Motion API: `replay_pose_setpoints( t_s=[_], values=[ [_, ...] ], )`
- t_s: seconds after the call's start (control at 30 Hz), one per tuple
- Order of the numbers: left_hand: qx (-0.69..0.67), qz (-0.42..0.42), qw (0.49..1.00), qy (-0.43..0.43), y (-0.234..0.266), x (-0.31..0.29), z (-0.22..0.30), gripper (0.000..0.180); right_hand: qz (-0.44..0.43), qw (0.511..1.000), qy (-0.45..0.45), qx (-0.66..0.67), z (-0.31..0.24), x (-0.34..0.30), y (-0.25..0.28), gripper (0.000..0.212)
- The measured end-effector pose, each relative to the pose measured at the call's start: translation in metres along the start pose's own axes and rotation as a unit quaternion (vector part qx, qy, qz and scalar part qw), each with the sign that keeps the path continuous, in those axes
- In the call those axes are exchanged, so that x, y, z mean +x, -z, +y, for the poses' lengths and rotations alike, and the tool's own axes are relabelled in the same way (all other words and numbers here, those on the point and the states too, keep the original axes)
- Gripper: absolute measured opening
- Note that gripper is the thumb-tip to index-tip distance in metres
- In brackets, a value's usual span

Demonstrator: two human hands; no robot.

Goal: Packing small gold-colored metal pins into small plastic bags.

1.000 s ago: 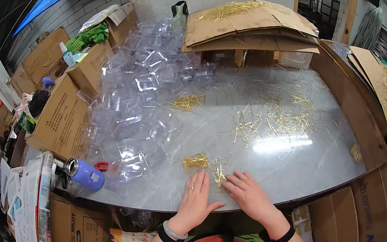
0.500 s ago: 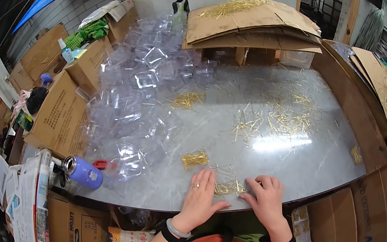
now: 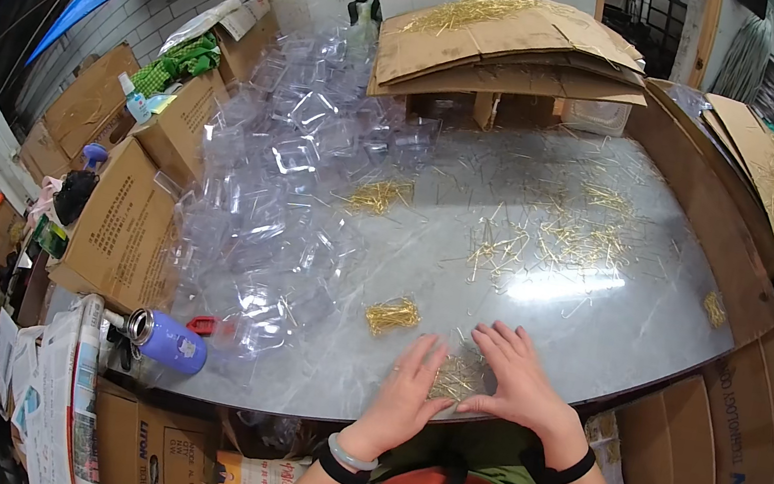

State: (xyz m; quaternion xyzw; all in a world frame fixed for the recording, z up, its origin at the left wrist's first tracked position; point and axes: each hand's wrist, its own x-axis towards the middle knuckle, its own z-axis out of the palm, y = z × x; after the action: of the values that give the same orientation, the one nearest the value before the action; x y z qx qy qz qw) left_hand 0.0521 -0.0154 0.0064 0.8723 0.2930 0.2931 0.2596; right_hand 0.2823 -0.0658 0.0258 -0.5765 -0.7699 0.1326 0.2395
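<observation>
Close to the table's front edge lies a small group of thin gold wire hooks [image 3: 455, 381]. On its left side my left hand [image 3: 398, 394] rests with fingers stretched out. My right hand [image 3: 526, 384] curves around the right side, fingers extended and apart, its thumb reaching toward the left thumb. The hooks lie between both palms, partly hidden by them. Just beyond my left fingertips sits a neat bundle of gold hooks [image 3: 392, 316]. Farther out, many loose gold hooks [image 3: 578, 240] are scattered, and a smaller pile [image 3: 380, 196] lies beside the plastic boxes.
Clear plastic boxes [image 3: 293, 161] heap over the left of the grey table [image 3: 426, 248]. A purple bottle [image 3: 169, 342] and a red object [image 3: 203, 325] stand near the front left. Cardboard sheets [image 3: 508, 53] form a cover at the back; cardboard walls [image 3: 714, 223] line the right side.
My right hand has swung forward and left, its fingers spreading around the hooks. The left hand has turned and its fingers lie slightly farther right. The hooks between them are drawn closer together.
</observation>
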Motion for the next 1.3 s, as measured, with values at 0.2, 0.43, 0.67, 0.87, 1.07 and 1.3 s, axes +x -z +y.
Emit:
replay_pose_setpoints(
  t_s=[0.2,0.43,0.67,0.87,1.07,1.3],
  values=[
    [0.085,0.074,0.99,0.079,-0.001,-0.011,0.01,0.063,-0.053,0.993,0.084,0.066,-0.003,0.008,-0.002,0.077],
    [0.115,0.034,0.992,0.025,-0.001,-0.009,0.001,0.069,0.029,0.995,0.055,0.079,-0.008,0.001,-0.008,0.056],
    [0.117,-0.018,0.993,0.021,-0.012,0.002,0.008,0.075,0.078,0.995,0.066,0.02,-0.023,-0.002,-0.03,0.06],
    [0.068,0.001,0.998,0.017,-0.014,-0.001,0.006,0.069,0.059,0.969,-0.016,0.238,-0.012,-0.01,-0.012,0.056],
    [0.064,-0.011,0.998,-0.006,-0.016,0.002,0.006,0.066,0.175,0.971,-0.065,0.15,-0.031,-0.03,-0.037,0.065],
    [0.022,-0.042,0.998,0.031,-0.005,0.004,0.01,0.076,0.036,0.958,0.001,0.286,-0.024,0.0,-0.024,0.085]
  ],
)
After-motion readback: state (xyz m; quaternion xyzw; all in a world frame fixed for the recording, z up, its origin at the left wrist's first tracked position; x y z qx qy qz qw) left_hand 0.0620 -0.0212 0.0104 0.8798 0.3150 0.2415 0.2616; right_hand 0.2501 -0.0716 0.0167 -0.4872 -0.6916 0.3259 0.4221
